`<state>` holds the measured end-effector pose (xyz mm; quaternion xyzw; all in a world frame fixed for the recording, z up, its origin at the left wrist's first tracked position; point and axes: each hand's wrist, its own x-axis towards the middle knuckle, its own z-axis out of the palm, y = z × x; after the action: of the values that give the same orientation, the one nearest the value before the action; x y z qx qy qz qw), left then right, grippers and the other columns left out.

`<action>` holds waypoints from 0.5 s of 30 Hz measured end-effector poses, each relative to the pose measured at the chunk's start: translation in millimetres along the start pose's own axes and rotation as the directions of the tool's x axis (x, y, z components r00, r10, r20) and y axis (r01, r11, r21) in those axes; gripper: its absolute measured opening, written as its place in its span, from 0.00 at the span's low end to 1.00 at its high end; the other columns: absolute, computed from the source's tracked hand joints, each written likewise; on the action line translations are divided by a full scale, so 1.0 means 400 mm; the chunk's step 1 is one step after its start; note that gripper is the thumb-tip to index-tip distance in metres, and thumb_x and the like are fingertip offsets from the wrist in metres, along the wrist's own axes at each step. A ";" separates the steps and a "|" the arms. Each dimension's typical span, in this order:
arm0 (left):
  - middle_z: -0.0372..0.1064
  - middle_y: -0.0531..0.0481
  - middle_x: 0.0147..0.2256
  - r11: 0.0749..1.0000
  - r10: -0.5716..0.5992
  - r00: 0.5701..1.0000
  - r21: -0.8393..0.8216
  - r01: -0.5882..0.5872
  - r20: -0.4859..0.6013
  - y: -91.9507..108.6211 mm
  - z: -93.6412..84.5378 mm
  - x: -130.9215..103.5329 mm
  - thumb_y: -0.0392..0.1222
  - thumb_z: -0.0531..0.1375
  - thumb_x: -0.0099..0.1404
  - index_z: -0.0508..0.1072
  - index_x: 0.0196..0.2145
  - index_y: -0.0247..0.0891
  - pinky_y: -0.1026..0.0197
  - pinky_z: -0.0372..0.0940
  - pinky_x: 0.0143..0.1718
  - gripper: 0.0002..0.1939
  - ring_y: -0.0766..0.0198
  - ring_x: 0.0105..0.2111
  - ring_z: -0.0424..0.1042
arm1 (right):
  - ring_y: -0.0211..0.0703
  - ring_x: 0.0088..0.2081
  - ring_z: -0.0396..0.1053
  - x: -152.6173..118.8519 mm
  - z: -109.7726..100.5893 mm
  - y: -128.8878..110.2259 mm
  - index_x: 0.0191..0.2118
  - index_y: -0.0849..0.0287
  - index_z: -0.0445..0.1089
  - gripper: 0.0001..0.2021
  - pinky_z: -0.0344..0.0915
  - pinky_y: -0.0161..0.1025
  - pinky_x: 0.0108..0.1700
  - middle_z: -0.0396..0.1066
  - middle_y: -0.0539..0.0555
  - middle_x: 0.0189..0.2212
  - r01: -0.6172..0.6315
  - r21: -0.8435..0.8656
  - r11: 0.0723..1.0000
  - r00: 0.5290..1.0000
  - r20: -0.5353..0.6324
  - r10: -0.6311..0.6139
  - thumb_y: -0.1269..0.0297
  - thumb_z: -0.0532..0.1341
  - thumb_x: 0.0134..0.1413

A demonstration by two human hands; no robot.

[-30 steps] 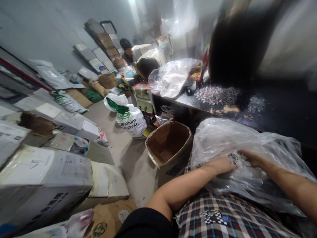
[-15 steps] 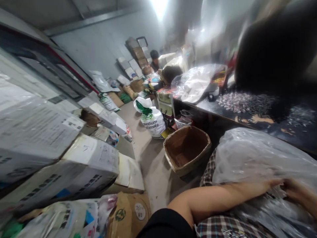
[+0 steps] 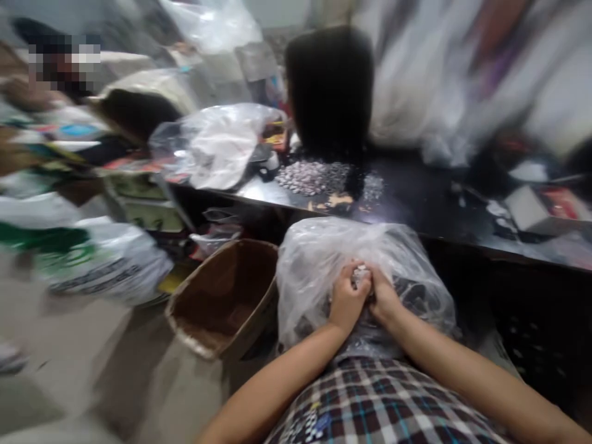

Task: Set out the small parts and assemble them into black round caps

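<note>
A large clear plastic bag (image 3: 308, 265) rests in front of my body, above a plaid garment (image 3: 365, 394). Grey, blurred contents show through its right side. My left hand (image 3: 349, 296) and my right hand (image 3: 383, 293) meet at its middle, fingers curled and closed around bunched, whitish plastic. The finer detail between the fingers is too small to make out. On the dark table (image 3: 411, 191) beyond lie a heap of small pale pieces (image 3: 305, 177) and a smaller scatter of clear bits (image 3: 372, 186).
An open brown bin (image 3: 222, 302) stands on the floor left of the bag. Farther left is a white and green printed sack (image 3: 115, 259). A black upright panel (image 3: 330, 92) rises behind the table heap. A small box (image 3: 531, 209) sits at right. Another person (image 3: 65, 68) is far left.
My view has swung to the right and levelled, bringing the bag and both hands to the middle. Stacked cartons on the left have left view. Both hands stay closed at the bag.
</note>
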<state>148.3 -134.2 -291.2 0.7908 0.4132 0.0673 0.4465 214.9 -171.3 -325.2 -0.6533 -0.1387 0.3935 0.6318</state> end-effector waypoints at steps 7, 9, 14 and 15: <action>0.65 0.47 0.54 0.885 0.422 0.850 -0.061 -0.462 -0.315 -0.009 -0.012 -0.036 0.40 0.59 0.65 0.71 0.49 0.44 0.49 0.54 0.64 0.14 0.56 0.60 0.60 | 0.38 0.35 0.70 -0.097 0.005 -0.086 0.36 0.54 0.66 0.14 0.67 0.33 0.38 0.72 0.46 0.32 0.083 0.445 0.892 0.982 -0.191 0.004 0.53 0.62 0.45; 0.65 0.47 0.54 0.859 0.464 0.815 -0.048 -0.509 -0.349 0.000 -0.021 -0.053 0.40 0.59 0.65 0.72 0.48 0.45 0.48 0.55 0.63 0.14 0.56 0.59 0.61 | 0.37 0.35 0.69 -0.124 0.010 -0.115 0.35 0.54 0.67 0.12 0.67 0.31 0.37 0.71 0.46 0.32 0.101 0.520 0.848 0.985 -0.174 -0.011 0.56 0.63 0.45; 0.64 0.46 0.54 0.806 0.544 0.745 -0.004 -0.592 -0.386 0.013 -0.040 -0.098 0.40 0.59 0.65 0.71 0.49 0.45 0.46 0.54 0.63 0.14 0.55 0.59 0.60 | 0.37 0.39 0.71 -0.169 0.018 -0.128 0.41 0.53 0.69 0.15 0.67 0.32 0.44 0.73 0.46 0.38 0.107 0.655 0.748 0.994 -0.098 -0.055 0.58 0.66 0.45; 0.64 0.46 0.54 0.801 0.553 0.736 0.008 -0.598 -0.391 0.013 -0.044 -0.105 0.40 0.59 0.65 0.71 0.49 0.45 0.46 0.55 0.62 0.14 0.55 0.58 0.61 | 0.37 0.40 0.71 -0.175 0.020 -0.125 0.43 0.53 0.68 0.16 0.67 0.32 0.46 0.73 0.46 0.39 0.102 0.665 0.740 0.995 -0.085 -0.061 0.58 0.66 0.46</action>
<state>115.8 -154.1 -265.7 0.8238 0.2204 0.3760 0.3625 179.7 -204.9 -253.7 -0.3884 0.0013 0.3700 0.8440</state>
